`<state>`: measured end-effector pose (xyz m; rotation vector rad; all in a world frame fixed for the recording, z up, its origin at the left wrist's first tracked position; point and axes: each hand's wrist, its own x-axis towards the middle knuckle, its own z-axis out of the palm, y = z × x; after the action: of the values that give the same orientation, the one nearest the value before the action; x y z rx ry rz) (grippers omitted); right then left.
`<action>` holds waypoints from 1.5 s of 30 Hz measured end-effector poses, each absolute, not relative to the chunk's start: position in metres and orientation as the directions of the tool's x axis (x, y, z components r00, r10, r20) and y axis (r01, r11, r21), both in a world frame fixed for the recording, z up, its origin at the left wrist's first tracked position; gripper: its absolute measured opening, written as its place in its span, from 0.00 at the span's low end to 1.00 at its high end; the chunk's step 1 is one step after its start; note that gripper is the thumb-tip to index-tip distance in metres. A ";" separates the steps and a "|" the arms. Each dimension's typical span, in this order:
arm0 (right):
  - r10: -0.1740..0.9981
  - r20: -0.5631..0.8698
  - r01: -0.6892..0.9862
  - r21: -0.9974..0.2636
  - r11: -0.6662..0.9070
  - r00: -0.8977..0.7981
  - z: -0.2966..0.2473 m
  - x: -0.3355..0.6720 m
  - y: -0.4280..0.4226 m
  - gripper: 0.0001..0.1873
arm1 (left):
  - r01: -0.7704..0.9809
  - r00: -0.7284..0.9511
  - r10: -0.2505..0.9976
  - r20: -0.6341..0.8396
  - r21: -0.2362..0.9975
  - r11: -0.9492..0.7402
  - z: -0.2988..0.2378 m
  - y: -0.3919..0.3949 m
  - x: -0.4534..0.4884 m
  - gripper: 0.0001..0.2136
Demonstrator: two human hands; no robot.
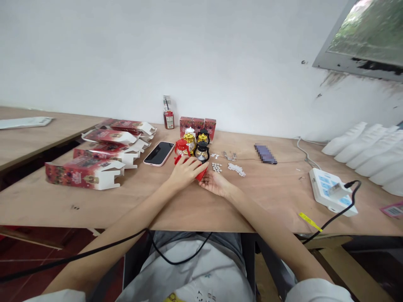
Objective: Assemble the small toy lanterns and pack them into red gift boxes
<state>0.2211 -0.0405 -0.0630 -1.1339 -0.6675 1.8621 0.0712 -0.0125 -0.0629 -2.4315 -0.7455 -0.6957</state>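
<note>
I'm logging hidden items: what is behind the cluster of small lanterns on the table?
Behind the lanterns, three red boxes stand side by side, near the white wall. The lanterns cover part of the boxes' lower fronts, so anything low between them cannot be seen.

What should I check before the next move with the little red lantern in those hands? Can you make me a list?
1. Left grip on the held red lantern: ok.
2. Right grip closed on it: cannot tell; the fingers are at its near end.
3. Whole lantern in view: not ok; the left grip covers much of it.
4. White discs close to the right grip: ok.
5. Pink-edged phone apart from both hands: ok.
</note>
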 end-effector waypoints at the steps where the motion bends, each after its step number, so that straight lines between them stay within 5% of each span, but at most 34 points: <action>1: 0.860 -0.444 -0.380 -0.772 -0.510 -0.251 -0.063 0.221 -0.040 0.17 | 0.612 0.723 0.338 0.603 -0.331 -0.718 -0.064 -0.012 0.071 0.15; 9: 0.873 -0.402 -0.422 -0.766 -0.485 -0.274 -0.071 0.223 -0.037 0.16 | 0.589 0.735 0.185 0.653 -0.479 -0.651 -0.066 -0.012 0.072 0.12; 18: 0.881 -0.375 -0.491 -0.732 -0.473 -0.289 -0.085 0.225 -0.031 0.12 | 0.610 0.688 0.143 0.711 -0.461 -0.644 -0.068 -0.018 0.077 0.13; 26: 0.901 -0.399 -0.496 -0.756 -0.428 -0.169 -0.070 0.232 -0.029 0.11 | 0.719 0.509 0.484 0.712 -0.043 -0.693 -0.066 -0.017 0.071 0.18; 34: 0.905 -0.342 -0.676 -0.731 -0.089 0.251 -0.067 0.264 -0.005 0.12 | 0.629 0.315 0.679 0.664 0.390 -0.673 -0.060 -0.018 0.073 0.19; 45: 0.858 -0.160 -0.533 -0.833 0.147 0.488 -0.095 0.275 0.016 0.12 | 0.522 0.355 0.694 0.627 0.483 -0.703 -0.060 -0.019 0.076 0.19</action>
<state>0.2755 0.0158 -0.0949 -0.9895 -0.3970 1.0389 0.0758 -0.0185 -0.0598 -2.7438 -1.2504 -1.4411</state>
